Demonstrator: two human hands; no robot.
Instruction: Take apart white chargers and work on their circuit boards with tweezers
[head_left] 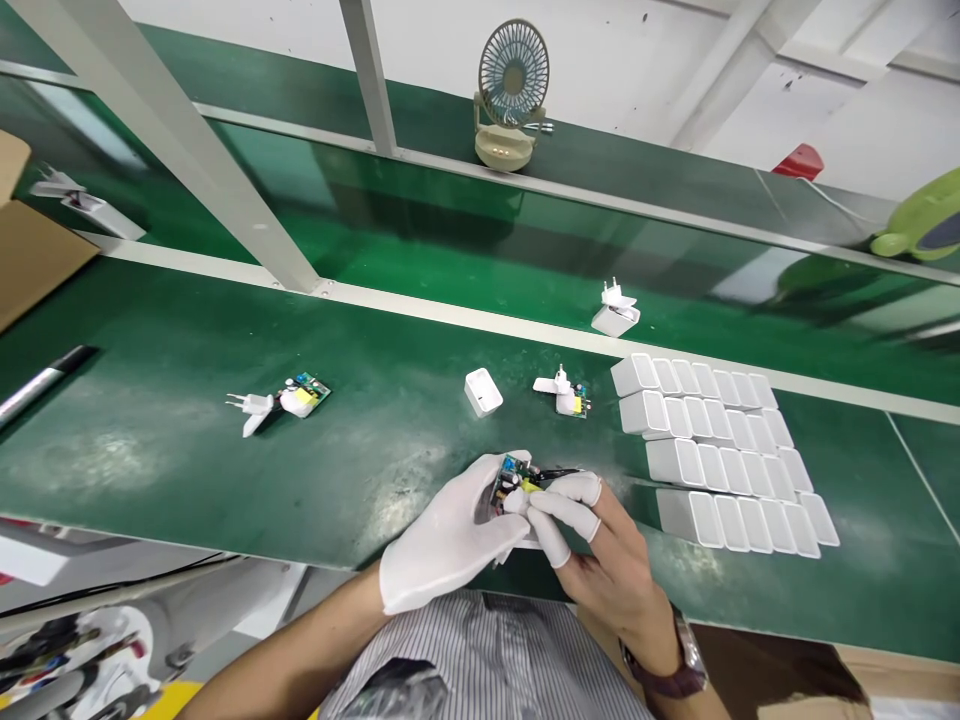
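Observation:
My left hand [454,525], in a white glove, is closed around a small charger circuit board [511,480] with green, blue and yellow parts, just above the table's near edge. My right hand [592,530], white cots on its fingertips, is closed at the board's right side. Its fingertips touch a white part on the board. A thin black tool that looks like tweezers [559,473] pokes out along the index finger; its grip is partly hidden. Beyond my hands lies an open white charger housing [482,392]. To its right rests another board with a plug [568,392].
Rows of white charger housings [712,450] stand at right. A plug with its board [289,400] lies at left, near a marker [41,385]. A housing with a plug [616,310] sits behind the metal rail. A small fan [512,90] stands on the shelf; a cardboard box [37,250] is far left.

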